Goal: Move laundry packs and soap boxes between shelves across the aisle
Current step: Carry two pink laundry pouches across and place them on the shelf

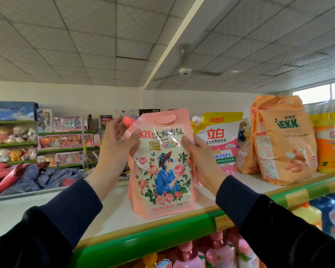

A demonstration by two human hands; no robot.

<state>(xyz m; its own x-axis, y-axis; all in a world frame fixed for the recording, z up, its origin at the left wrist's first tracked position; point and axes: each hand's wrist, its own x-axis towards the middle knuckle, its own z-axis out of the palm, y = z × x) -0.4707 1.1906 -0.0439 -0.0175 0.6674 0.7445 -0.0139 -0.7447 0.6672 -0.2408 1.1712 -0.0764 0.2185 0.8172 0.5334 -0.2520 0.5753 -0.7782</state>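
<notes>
A pink laundry pack [162, 171] with roses and a bird in a blue dress printed on it stands upright on the white top shelf [112, 211]. My left hand [117, 144] grips its upper left edge just below the red spout cap. My right hand [200, 157] grips its right edge at mid height. Right behind it stands a yellow-and-pink laundry pack [219, 140] with a white cap.
Orange bags [280, 140] stand further right on the same shelf, then yellow-and-orange packs [331, 144]. The shelf's green front rail [162, 236] runs below, with pink bottles [219, 252] under it. Across the aisle at left are toy shelves [46, 140] and folded bedding [27, 178].
</notes>
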